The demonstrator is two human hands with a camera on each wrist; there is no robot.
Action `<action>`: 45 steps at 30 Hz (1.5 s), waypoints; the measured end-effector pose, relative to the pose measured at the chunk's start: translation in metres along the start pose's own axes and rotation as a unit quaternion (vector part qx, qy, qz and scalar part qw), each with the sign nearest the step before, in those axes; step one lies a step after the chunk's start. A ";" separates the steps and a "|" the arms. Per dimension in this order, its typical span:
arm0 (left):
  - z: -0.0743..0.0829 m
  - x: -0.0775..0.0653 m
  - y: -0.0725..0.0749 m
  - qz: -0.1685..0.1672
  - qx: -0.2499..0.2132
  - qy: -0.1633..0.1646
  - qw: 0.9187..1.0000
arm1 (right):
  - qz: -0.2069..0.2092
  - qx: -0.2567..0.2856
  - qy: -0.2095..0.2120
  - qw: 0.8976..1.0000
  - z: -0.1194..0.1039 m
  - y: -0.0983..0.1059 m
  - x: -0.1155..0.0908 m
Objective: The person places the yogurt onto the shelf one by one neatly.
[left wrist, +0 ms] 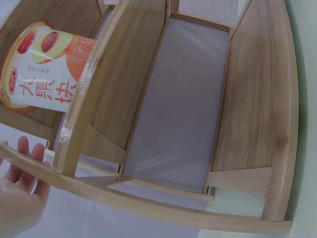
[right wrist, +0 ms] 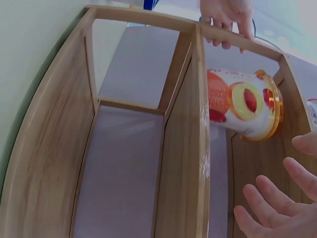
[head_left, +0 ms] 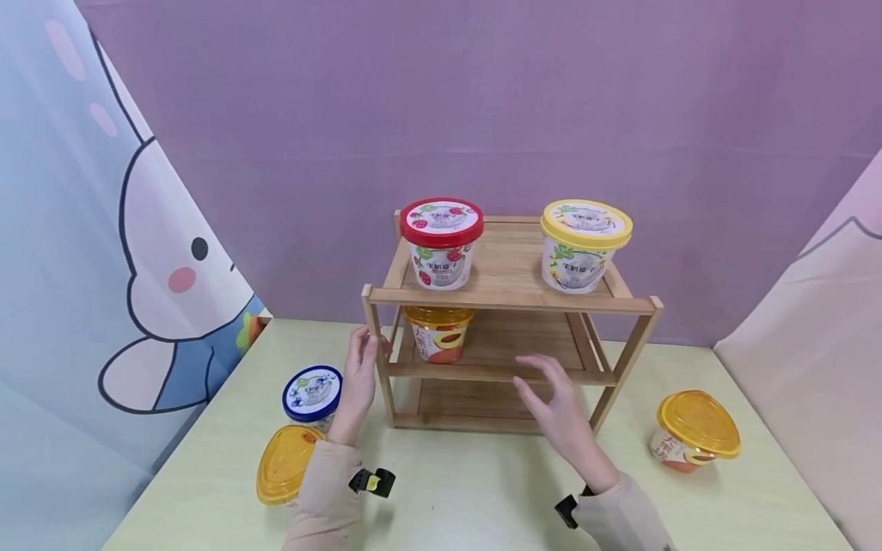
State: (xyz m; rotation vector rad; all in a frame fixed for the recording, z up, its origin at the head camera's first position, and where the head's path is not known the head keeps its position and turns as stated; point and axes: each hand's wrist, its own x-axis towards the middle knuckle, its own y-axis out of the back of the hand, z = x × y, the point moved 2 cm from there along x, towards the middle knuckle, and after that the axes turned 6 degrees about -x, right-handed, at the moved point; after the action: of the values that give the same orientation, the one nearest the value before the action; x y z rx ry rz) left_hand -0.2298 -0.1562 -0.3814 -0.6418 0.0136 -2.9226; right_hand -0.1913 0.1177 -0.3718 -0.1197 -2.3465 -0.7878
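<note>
A wooden rack (head_left: pixel 510 302) with three shelf levels stands between the hands. My left hand (head_left: pixel 358 375) is at the rack's left front post, its fingers loosely extended alongside it; in the left wrist view the post partly hides the fingers (left wrist: pixel 37 152). A fruit cup (head_left: pixel 439 337) with an orange lid and peach pictures sits on the middle shelf near that post. My right hand (head_left: pixel 561 413) hovers before the middle shelf, fingers spread and holding nothing. On the top shelf are a red-lidded tub (head_left: pixel 442 245) at left and a yellow-lidded tub (head_left: pixel 584 249) at right.
Left of the rack, a blue-lidded tub (head_left: pixel 313 394) and an orange-lidded cup (head_left: pixel 285 463) stand on the pale table (head_left: pixel 448 497), partly behind the left arm. Another orange-lidded cup (head_left: pixel 692 432) stands at the right. A purple cloth (head_left: pixel 482 99) hangs behind the rack.
</note>
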 end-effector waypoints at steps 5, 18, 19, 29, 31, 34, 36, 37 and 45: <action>0.002 -0.001 -0.001 -0.007 -0.018 -0.013 1.000 | 0.029 -0.003 0.003 1.000 0.006 0.009 -0.006; 0.001 -0.002 0.000 -0.009 -0.015 -0.013 1.000 | 0.076 -0.048 0.025 0.996 0.021 0.045 -0.021; 0.001 -0.002 0.000 -0.009 -0.015 -0.012 1.000 | 0.082 -0.054 0.027 0.995 0.022 0.048 -0.023; 0.001 -0.001 0.000 -0.006 -0.013 -0.024 1.000 | 0.113 -0.054 -0.001 0.992 0.052 0.073 -0.042; 0.001 -0.001 0.000 -0.008 -0.017 -0.028 0.999 | 0.119 -0.059 -0.001 0.991 0.056 0.078 -0.046; 0.000 -0.002 0.000 -0.009 -0.016 -0.029 0.999 | 0.115 -0.094 -0.015 0.989 0.061 0.085 -0.052; 0.000 -0.002 0.000 -0.008 -0.016 -0.031 0.999 | 0.107 -0.132 -0.049 0.984 0.060 0.092 -0.057; 0.000 -0.002 0.000 -0.008 -0.014 -0.031 0.999 | 0.104 -0.146 -0.057 0.982 0.061 0.095 -0.059; 0.000 -0.002 -0.001 -0.007 -0.011 -0.028 1.000 | 0.109 -0.186 -0.049 0.975 0.079 0.113 -0.073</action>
State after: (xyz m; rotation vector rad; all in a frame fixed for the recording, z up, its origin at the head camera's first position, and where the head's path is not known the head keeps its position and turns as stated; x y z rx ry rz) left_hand -0.2282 -0.1554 -0.3817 -0.7290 0.0358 -2.9213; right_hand -0.1466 0.2627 -0.4066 -0.5784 -2.2010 -1.1202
